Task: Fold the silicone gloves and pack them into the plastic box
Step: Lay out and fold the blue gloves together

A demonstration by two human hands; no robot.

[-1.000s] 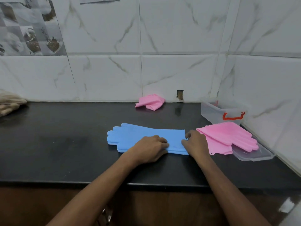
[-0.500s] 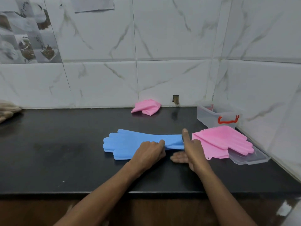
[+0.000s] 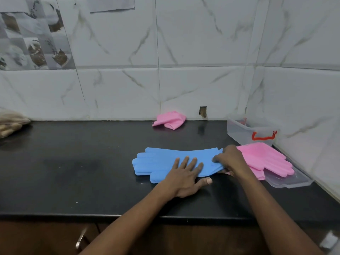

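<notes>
1. Count: two bare hands, one stack of blue gloves (image 3: pixel 165 162) (layered edges show at the finger end, so likely a pair; exact number hard to tell), one stack of pink gloves (image 3: pixel 266 159) to the right, one folded pink bundle (image 3: pixel 170 120) at the back by the wall, one clear plastic box (image 3: pixel 246 132) with a red handle (image 3: pixel 264 135), one clear lid (image 3: pixel 290 181).
2. All sit on a black countertop (image 3: pixel 73 172) in a corner of white marble-look tiled wall (image 3: pixel 202 52).
3. Blue gloves lie flat near the middle of the counter, finger ends pointing left, cuff end to the right.
4. Left hand (image 3: pixel 185 178): palm down, fingers spread and flat on the middle of the blue gloves. Thumb is off the glove, resting on the counter just in front of the near edge.
5. Right hand (image 3: pixel 230 161): fingers curled over the cuff end, pinching it; the cuff edge looks slightly lifted under them. Thumb hidden.
6. Pink gloves lie just beside the right hand, partly on the lid, finger ends pointing right.
7. Box stands behind the pink gloves, against the right wall; a little red shows inside, otherwise contents unclear.
8. Brownish bundle (image 3: pixel 11 122) at the far left edge, blurred.
</notes>
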